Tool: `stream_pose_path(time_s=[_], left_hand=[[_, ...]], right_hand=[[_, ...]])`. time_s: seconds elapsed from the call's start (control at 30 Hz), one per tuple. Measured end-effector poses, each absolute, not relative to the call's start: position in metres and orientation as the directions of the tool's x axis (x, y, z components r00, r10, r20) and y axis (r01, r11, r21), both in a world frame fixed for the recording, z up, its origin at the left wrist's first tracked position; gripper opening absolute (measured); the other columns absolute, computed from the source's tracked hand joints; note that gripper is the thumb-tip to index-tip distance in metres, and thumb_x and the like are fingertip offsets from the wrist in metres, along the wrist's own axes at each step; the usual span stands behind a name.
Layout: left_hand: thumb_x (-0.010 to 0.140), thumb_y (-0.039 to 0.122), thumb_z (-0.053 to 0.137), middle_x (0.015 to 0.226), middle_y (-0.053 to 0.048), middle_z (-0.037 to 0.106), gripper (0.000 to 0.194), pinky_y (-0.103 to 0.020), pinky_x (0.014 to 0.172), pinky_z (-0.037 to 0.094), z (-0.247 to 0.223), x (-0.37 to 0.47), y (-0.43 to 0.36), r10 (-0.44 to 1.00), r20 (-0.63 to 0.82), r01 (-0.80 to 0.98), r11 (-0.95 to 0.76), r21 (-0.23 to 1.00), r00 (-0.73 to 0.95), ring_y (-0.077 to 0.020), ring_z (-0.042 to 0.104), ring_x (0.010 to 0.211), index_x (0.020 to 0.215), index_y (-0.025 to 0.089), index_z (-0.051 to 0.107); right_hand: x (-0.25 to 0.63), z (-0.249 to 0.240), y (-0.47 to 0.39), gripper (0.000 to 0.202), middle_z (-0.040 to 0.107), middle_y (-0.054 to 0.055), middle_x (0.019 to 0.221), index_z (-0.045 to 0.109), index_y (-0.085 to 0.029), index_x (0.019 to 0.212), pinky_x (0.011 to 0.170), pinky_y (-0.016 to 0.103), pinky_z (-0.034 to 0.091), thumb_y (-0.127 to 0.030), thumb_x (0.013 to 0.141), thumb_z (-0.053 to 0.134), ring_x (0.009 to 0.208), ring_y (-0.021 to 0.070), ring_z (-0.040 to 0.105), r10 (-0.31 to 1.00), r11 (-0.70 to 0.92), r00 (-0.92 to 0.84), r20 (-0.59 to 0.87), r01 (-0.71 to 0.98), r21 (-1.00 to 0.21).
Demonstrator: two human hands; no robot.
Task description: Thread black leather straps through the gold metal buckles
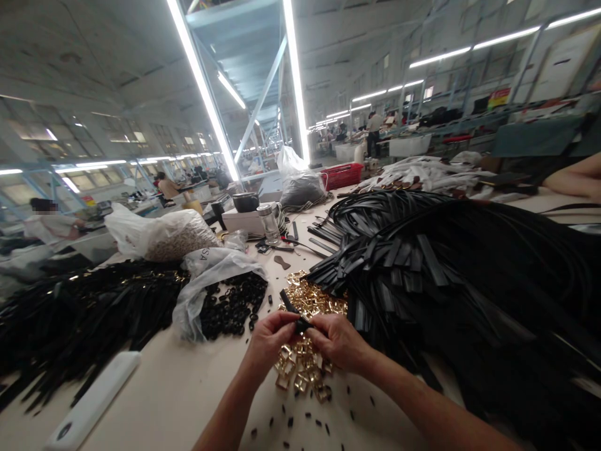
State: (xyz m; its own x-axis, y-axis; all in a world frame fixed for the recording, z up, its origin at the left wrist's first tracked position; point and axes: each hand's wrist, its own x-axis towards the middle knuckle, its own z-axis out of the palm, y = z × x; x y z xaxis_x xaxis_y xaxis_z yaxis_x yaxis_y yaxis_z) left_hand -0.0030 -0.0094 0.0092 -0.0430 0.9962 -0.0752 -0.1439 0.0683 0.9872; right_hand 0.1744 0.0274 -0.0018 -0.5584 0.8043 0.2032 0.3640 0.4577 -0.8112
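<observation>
My left hand (268,341) and my right hand (342,341) meet above the table, both closed in a pinch on a short black strap end (290,302). The strap's tip sticks up between the fingers; the rest of it is hidden by my hands. Under and behind them lies a heap of gold metal buckles (303,369). Left of the hands, small black loops (230,307) spill from an open clear plastic bag (185,316). A large pile of black straps (422,250) lies to the right of my right hand.
More black straps with gold bits (94,307) lie at the left, near a long white object (94,401). Beyond stand a filled plastic bag (164,235), a glass jar (268,224) and a red basket (342,176). Another person's arm (575,177) rests at far right.
</observation>
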Motion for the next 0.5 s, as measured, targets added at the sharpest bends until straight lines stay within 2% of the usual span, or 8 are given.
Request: stream_pose_path(time_s=[0.2, 0.33, 0.5], left_hand=[[0.061, 0.024, 0.078, 0.063, -0.001, 0.068, 0.017, -0.019, 0.050, 0.046, 0.007, -0.002, -0.008, 0.994, -0.043, -0.114, 0.031, 0.993, -0.100, -0.0088, 0.056, 0.050, 0.071, 0.014, 0.071], [0.066, 0.024, 0.075, 0.067, -0.001, 0.068, 0.013, -0.021, 0.056, 0.050, 0.000, -0.001, -0.007, 0.995, 0.012, -0.066, -0.019, 0.998, -0.101, -0.0114, 0.060, 0.058, 0.074, 0.015, 0.069], [0.069, 0.025, 0.076, 0.076, -0.004, 0.070, 0.018, -0.023, 0.065, 0.051, -0.007, -0.003, -0.006, 0.999, 0.045, -0.079, -0.045, 0.996, -0.004, -0.0132, 0.063, 0.067, 0.081, 0.014, 0.068]], right_hand=[[0.175, -0.004, 0.026, 0.024, 0.059, -0.002, 0.060, 0.059, -0.017, 0.068, 0.049, 0.020, 0.032, -0.028, 0.087, 0.050, 0.053, 0.0099, 0.051, 0.791, 0.464, -0.583, 0.187, 0.372, -0.804], [0.173, -0.004, 0.027, 0.023, 0.056, -0.002, 0.056, 0.057, -0.017, 0.063, 0.049, 0.020, 0.030, -0.024, 0.084, 0.049, 0.052, 0.0104, 0.049, 0.832, 0.435, -0.530, 0.166, 0.436, -0.788], [0.172, -0.006, 0.028, 0.027, 0.055, -0.002, 0.056, 0.055, -0.017, 0.060, 0.050, 0.021, 0.031, -0.028, 0.084, 0.051, 0.054, 0.0112, 0.048, 0.867, 0.412, -0.463, 0.184, 0.459, -0.787]])
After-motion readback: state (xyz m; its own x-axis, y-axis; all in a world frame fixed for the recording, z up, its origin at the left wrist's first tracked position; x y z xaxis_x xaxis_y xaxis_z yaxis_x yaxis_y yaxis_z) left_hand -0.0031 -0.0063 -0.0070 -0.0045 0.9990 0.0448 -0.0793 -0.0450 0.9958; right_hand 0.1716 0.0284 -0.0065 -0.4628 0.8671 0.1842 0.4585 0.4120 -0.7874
